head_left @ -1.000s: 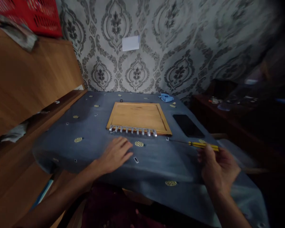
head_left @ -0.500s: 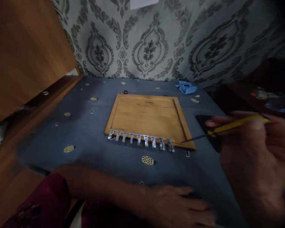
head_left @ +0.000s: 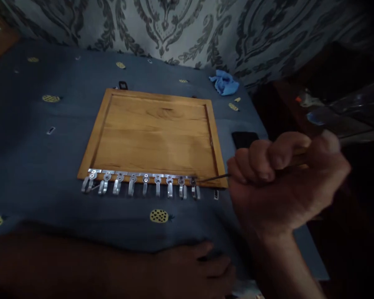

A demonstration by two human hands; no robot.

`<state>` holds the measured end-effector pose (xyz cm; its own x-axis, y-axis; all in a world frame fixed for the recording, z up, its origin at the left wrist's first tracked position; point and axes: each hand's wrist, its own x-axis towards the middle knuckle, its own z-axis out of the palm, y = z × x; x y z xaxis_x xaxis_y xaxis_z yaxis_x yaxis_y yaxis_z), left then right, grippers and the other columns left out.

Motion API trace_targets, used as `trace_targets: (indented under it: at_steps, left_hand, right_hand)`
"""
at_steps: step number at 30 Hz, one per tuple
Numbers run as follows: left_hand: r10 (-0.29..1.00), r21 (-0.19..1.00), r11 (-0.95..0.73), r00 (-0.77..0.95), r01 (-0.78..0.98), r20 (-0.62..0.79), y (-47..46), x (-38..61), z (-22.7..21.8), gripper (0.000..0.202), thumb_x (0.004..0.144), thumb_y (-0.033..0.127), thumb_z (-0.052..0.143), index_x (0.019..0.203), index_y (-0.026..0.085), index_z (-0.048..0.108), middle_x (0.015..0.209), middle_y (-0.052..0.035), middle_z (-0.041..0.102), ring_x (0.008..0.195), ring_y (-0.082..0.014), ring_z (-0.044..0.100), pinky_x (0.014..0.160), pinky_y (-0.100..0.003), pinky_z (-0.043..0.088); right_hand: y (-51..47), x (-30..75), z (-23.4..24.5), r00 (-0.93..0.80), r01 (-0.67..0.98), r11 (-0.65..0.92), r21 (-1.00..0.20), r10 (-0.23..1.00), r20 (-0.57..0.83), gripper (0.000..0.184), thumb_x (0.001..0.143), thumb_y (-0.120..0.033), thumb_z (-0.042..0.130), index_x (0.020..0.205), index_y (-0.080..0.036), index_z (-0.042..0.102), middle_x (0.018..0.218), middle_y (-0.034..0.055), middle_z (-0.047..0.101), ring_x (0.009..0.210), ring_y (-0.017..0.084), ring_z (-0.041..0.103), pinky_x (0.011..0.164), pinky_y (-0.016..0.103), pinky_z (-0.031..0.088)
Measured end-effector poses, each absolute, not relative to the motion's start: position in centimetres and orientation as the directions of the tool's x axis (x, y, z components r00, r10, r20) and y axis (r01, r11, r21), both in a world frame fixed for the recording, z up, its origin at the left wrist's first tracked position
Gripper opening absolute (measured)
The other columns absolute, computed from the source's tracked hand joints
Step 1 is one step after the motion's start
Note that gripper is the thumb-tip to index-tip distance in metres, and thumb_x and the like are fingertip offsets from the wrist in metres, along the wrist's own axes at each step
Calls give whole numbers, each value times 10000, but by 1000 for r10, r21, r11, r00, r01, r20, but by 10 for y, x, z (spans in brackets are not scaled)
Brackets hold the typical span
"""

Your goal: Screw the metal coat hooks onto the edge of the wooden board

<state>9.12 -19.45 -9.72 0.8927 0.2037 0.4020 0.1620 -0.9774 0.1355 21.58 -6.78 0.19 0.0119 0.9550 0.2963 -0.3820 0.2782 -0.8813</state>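
A wooden board (head_left: 156, 137) with a raised frame lies flat on the blue tablecloth. Along its near edge runs a metal hook rail (head_left: 139, 175) with several silver hooks hanging over the side. My right hand (head_left: 280, 187) is closed round a screwdriver (head_left: 216, 178); its handle is mostly hidden in my fingers. The screwdriver's thin shaft points left, with its tip at the rail's right-end hook; whether it touches a screw I cannot tell. My left hand (head_left: 196, 268) lies dim and low in front of the board, fingers somewhat apart, holding nothing visible.
A crumpled blue cloth or bag (head_left: 225, 83) lies at the back right, near the patterned wall. A dark flat object (head_left: 244, 139) sits right of the board. Clear plastic items (head_left: 318, 116) rest on a dark surface further right. A small black piece (head_left: 123, 85) lies behind the board.
The view has come closer and lower over the board. My right hand has turned and wrapped round the screwdriver handle, and the tip has moved left from the board's corner to the end hook.
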Motion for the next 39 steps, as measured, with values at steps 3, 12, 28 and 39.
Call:
trace_targets:
  at_steps: [3, 12, 28, 39]
  left_hand:
    - [225, 122, -974, 873, 190, 433, -196, 94, -102, 377, 1067, 317, 372, 1128, 237, 735, 1336, -15, 674, 1257, -180, 562, 1029, -336, 452]
    - [250, 149, -968, 848, 203, 468, -192, 91, -101, 363, 1057, 261, 383, 1135, 238, 737, 1324, 15, 683, 1223, -150, 577, 1009, -306, 460]
    - [385, 153, -921, 772, 359, 506, -183, 81, -80, 214, 1003, 322, 526, 1075, 200, 686, 1197, -73, 718, 1147, -257, 622, 969, -421, 447]
    - [477, 109, -859, 708, 500, 521, -174, 80, -82, 284, 986, 411, 554, 1090, 171, 666, 1358, -112, 638, 1286, -294, 552, 898, -371, 429]
  right_hand:
    - [-70, 216, 6, 4, -344, 290, -893, 952, 308, 470, 868, -359, 660, 507, -194, 409, 409, -83, 242, 336, 60, 207, 312, 181, 232]
    - [-76, 217, 8, 3, -133, 276, -952, 961, 278, 491, 934, -386, 572, 523, -209, 372, 406, -74, 265, 343, 78, 262, 397, 242, 317]
    - [-79, 215, -18, 220, 164, 448, -879, 852, 475, 360, 960, -362, 476, 638, -230, 568, 619, -2, 560, 586, 169, 533, 591, 320, 414]
    - [-93, 231, -28, 194, 476, 272, -837, 895, 401, 482, 973, -619, 466, 799, -199, 627, 745, 1, 604, 515, 100, 517, 457, 243, 381]
